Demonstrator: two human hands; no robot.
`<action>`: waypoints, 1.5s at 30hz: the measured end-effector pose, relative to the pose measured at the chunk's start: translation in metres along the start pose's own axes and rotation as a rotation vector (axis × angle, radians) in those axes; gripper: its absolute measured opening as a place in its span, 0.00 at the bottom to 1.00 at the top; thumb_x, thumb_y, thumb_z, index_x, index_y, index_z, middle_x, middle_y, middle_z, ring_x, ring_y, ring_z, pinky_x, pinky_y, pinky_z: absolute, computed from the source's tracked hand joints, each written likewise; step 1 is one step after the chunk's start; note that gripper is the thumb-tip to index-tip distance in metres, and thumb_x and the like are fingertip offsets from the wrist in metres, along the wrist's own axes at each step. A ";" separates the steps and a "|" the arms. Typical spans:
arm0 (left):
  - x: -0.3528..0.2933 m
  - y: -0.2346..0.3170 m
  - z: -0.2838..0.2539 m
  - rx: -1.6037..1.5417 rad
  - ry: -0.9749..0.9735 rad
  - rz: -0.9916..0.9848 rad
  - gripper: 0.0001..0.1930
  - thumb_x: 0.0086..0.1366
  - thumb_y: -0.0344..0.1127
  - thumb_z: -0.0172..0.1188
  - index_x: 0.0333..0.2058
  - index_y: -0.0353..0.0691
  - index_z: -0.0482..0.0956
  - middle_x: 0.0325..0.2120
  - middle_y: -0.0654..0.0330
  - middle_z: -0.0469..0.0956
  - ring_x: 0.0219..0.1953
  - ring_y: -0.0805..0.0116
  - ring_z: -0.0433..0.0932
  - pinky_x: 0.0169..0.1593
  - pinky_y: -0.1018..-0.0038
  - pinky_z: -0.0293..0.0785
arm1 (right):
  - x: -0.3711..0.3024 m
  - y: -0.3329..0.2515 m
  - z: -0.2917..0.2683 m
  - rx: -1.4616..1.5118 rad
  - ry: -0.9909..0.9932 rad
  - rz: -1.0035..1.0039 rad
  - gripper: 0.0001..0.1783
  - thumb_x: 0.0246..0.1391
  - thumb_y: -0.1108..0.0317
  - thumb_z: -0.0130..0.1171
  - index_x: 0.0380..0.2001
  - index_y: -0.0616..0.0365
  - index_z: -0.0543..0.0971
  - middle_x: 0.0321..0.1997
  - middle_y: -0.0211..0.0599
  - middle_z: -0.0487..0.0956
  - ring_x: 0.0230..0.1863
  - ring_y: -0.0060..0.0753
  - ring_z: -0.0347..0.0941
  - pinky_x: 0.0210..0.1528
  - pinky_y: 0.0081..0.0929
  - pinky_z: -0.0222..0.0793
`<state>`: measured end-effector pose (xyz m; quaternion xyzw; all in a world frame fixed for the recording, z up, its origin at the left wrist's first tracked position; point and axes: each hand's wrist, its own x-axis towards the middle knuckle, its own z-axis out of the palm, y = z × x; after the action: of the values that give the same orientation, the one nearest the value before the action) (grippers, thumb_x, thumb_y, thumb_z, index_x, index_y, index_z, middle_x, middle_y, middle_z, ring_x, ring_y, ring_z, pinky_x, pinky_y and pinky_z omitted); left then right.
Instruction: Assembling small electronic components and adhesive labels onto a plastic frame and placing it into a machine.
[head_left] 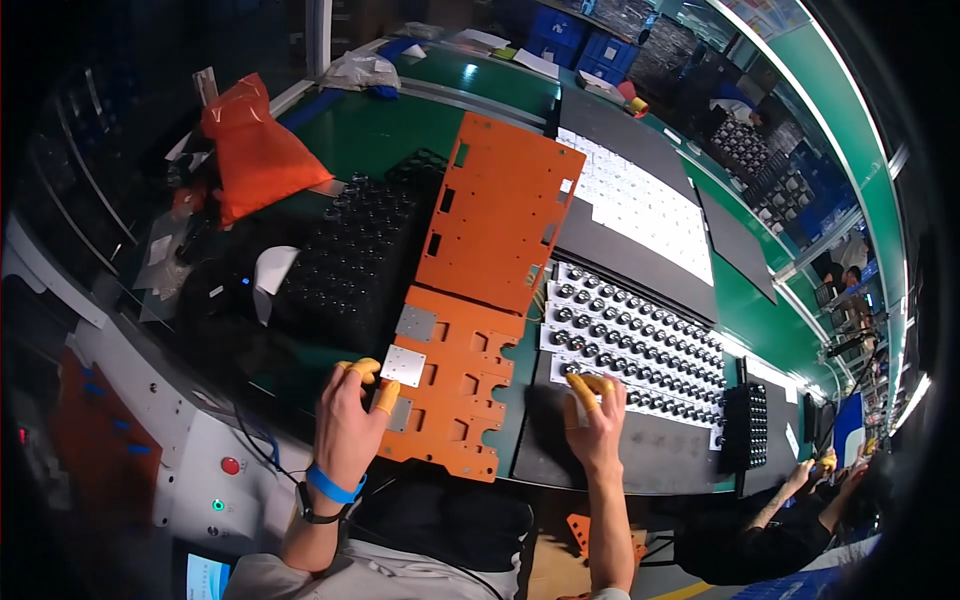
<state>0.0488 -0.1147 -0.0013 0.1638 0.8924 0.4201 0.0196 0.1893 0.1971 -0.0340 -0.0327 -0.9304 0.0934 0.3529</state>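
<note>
My left hand [352, 412], with yellow finger cots, has its thumb and index finger at the lower and left edges of a white square plate [404, 366]. That plate lies on the lower section of a hinged orange fixture [462, 385], whose orange lid [500, 215] is swung up. Grey square plates lie above [416, 323] and below [399, 415] it. My right hand [597, 425], also in yellow finger cots, has its fingers bent together at the near left end of white strips [640, 345] bearing rows of round black parts. Whatever its fingertips hold is hidden.
Black trays of round dark parts [350, 255] stand left of the fixture, below an orange bag [255, 155]. White boards [640, 200] lie on a black mat beyond the strips. A machine panel with a red button [230, 466] is at left. A co-worker [770, 540] works at right.
</note>
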 end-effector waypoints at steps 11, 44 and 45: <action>0.012 -0.011 0.007 0.058 -0.012 -0.008 0.12 0.62 0.29 0.66 0.40 0.30 0.73 0.31 0.44 0.82 0.34 0.43 0.83 0.39 0.55 0.78 | -0.003 -0.001 0.000 0.051 0.028 0.034 0.25 0.45 0.84 0.67 0.49 0.54 0.83 0.47 0.39 0.79 0.48 0.47 0.75 0.52 0.42 0.70; -0.063 0.030 0.064 -1.345 -0.578 -0.562 0.11 0.79 0.35 0.43 0.50 0.40 0.74 0.39 0.64 0.79 0.36 0.77 0.78 0.39 0.79 0.76 | 0.011 -0.129 -0.007 0.624 0.020 0.162 0.21 0.42 0.73 0.74 0.42 0.64 0.83 0.41 0.43 0.81 0.41 0.43 0.77 0.43 0.34 0.73; -0.061 0.026 0.064 -1.248 -0.640 -0.437 0.10 0.79 0.34 0.46 0.51 0.39 0.73 0.39 0.64 0.79 0.37 0.76 0.79 0.41 0.79 0.77 | 0.014 -0.127 -0.009 0.623 0.028 0.129 0.20 0.42 0.74 0.74 0.42 0.63 0.83 0.40 0.43 0.81 0.40 0.43 0.76 0.43 0.34 0.73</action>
<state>0.1250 -0.0708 -0.0296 0.0551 0.4500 0.7683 0.4520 0.1859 0.0761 0.0065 0.0165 -0.8481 0.3956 0.3520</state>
